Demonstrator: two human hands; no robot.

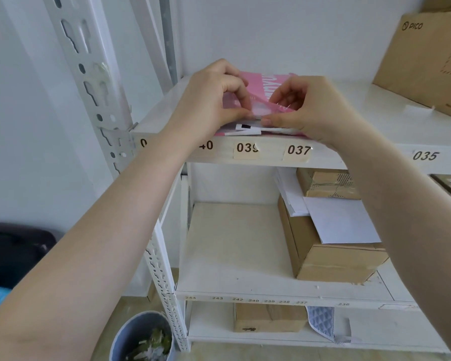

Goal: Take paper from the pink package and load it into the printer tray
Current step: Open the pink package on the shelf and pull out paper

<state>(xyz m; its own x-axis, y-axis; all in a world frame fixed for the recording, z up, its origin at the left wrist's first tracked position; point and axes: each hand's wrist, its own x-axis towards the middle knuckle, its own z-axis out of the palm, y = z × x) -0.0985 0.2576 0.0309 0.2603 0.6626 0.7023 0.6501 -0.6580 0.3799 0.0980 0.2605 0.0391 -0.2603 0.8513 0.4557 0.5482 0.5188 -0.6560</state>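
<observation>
The pink package (261,86) of paper lies flat on the upper white shelf (375,121), its open end toward me. My left hand (206,97) pinches the pink wrapper flap at the left of the opening. My right hand (310,108) grips the flap on the right, thumb pressed on the white paper edge (255,127) showing below. Both hands cover much of the package. No printer or tray is in view.
A large brown carton (427,61) stands at the shelf's right. On the lower shelf sit cardboard boxes (333,251) with loose white sheets (341,220) on top. A white slotted upright (99,87) rises at left. A bin (143,337) stands on the floor.
</observation>
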